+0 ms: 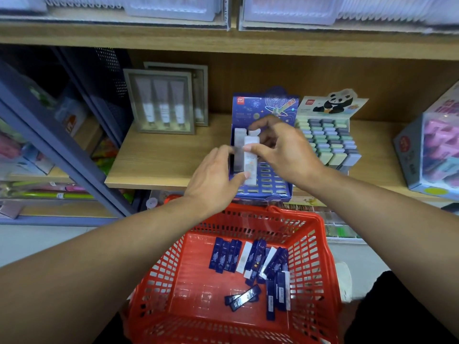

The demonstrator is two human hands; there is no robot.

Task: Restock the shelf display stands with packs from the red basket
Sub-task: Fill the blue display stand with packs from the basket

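Both hands meet over the blue display stand [263,180] on the wooden shelf [161,167]: the left hand [213,180] and right hand [285,150] pinch a white pack [250,157] between fingers and thumbs, with a second, blurred translucent pack [239,150] just to its left. The white pack's long axis runs near to far, its far end tilted up toward the stand's backboard; its print is too blurred to read. The hands hide much of the stand's slotted grid. A red "deli" logo marks the backboard's top left corner, beside space-themed artwork. Just right stands a panda display stand [327,140] filled with pastel packs, carrying the same red logo. Near and below, the red basket [320,269] holds loose dark blue and white packs [250,261] lying at mixed angles, their labels illegible; the frame cuts off its near edge.
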